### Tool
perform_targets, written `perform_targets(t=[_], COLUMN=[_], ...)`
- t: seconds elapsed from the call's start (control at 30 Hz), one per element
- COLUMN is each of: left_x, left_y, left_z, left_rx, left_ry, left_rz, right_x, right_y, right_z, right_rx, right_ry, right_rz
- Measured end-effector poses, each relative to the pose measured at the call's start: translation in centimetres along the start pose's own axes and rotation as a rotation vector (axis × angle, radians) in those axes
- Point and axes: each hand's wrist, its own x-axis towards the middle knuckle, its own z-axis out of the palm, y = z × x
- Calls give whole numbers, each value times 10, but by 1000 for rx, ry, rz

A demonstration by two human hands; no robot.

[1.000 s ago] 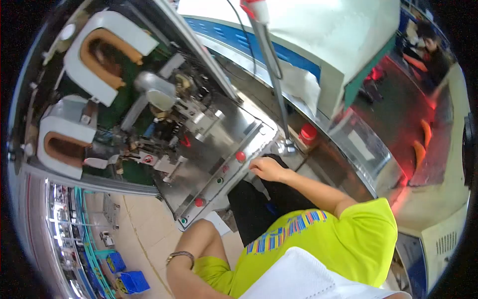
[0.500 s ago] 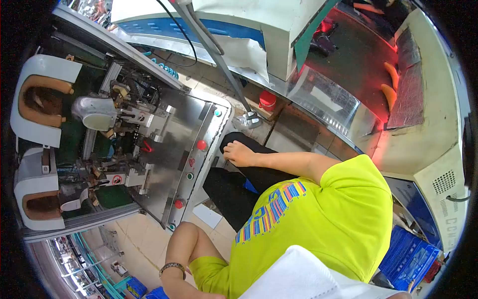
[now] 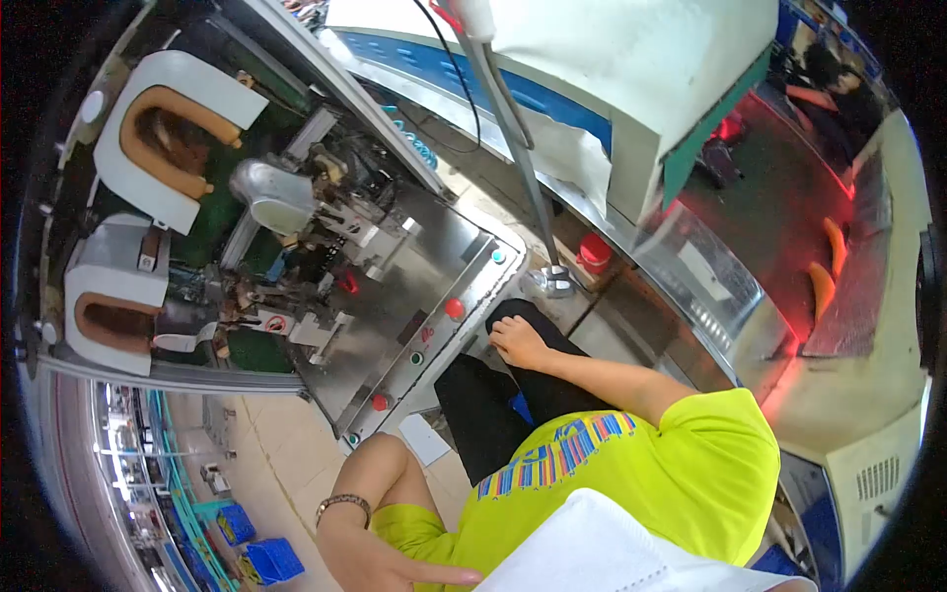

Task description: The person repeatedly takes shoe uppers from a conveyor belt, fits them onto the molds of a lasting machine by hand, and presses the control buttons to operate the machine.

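My right hand [image 3: 520, 343] rests on the knee of my black trousers [image 3: 483, 400], its fingers loosely bent over the cloth and nothing visible in them. Down at the lower left, my left hand [image 3: 390, 567] is raised beside the white mask [image 3: 592, 548]. One finger is stretched out to the mask's edge; the other fingers are hidden. A patterned bracelet [image 3: 343, 505] circles that wrist. Beyond my knees stands a machine with a metal front plate [image 3: 400, 316], red buttons [image 3: 455, 308] and green buttons [image 3: 416, 358]. Neither hand touches it.
Inside the machine are two white U-shaped pads [image 3: 133, 94] with brown linings. A grey pole [image 3: 523, 168] and a red container [image 3: 594, 253] stand beyond. At right, a red-lit conveyor [image 3: 769, 207] carries orange pieces [image 3: 821, 288]; a person [image 3: 838, 84] is behind. Blue bins [image 3: 274, 559] are lower left.
The view has swung left and then back right. My left hand, out of sight or barely visible before, has come up beside the mask. My right hand stays on my knee.
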Motion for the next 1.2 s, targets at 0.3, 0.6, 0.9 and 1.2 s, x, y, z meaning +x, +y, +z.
perform_targets(t=[0.3, 0.6, 0.9, 1.2], left_x=[27, 39, 46, 40], left_y=[-9, 6, 10, 28], left_z=[2, 3, 15, 10], left_rx=[5, 49, 101, 72], left_ry=[-21, 3, -13, 3], left_rz=[-100, -196, -250, -204], right_x=[0, 0, 1, -6], right_y=[6, 9, 6, 11], right_z=[-8, -9, -11, -12], right_rx=[95, 136, 132, 116], right_ry=[15, 28, 10, 26], right_rz=[2, 8, 1, -6])
